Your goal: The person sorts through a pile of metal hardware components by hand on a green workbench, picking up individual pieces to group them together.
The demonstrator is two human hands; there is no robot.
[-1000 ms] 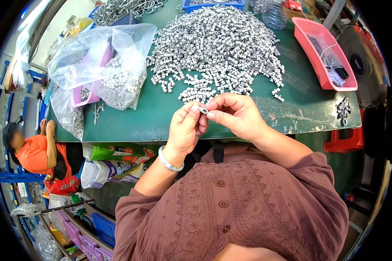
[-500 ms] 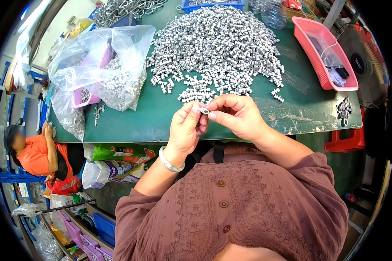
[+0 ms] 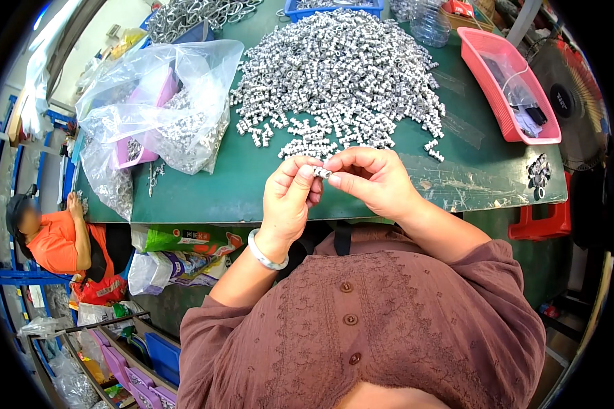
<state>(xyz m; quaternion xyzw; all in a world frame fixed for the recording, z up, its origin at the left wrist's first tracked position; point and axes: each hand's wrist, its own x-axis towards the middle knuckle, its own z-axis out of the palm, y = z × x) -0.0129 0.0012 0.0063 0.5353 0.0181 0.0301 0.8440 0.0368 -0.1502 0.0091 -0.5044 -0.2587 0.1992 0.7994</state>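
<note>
Between my two hands is a small silvery metal fitting (image 3: 322,173), short and ridged with a hollow end. My left hand (image 3: 290,192) pinches one end between thumb and fingers, a pale bangle (image 3: 266,251) on that wrist. From the other side, my right hand (image 3: 375,178) grips the fitting with thumb and forefinger. Both hands hover over the near edge of the green table (image 3: 232,198). Just beyond them spreads a large heap of similar metal fittings (image 3: 341,68).
Left of the heap lies a clear plastic bag (image 3: 205,61) over a purple basket (image 3: 140,144) with small parts. A pink basket (image 3: 467,48) and a fan (image 3: 566,102) stand at the right, near dark rings (image 3: 539,172). A person in orange (image 3: 56,242) sits at far left.
The fitting has turned between my fingers, so its ridged side shows more and its open end less. My hands have barely moved.
</note>
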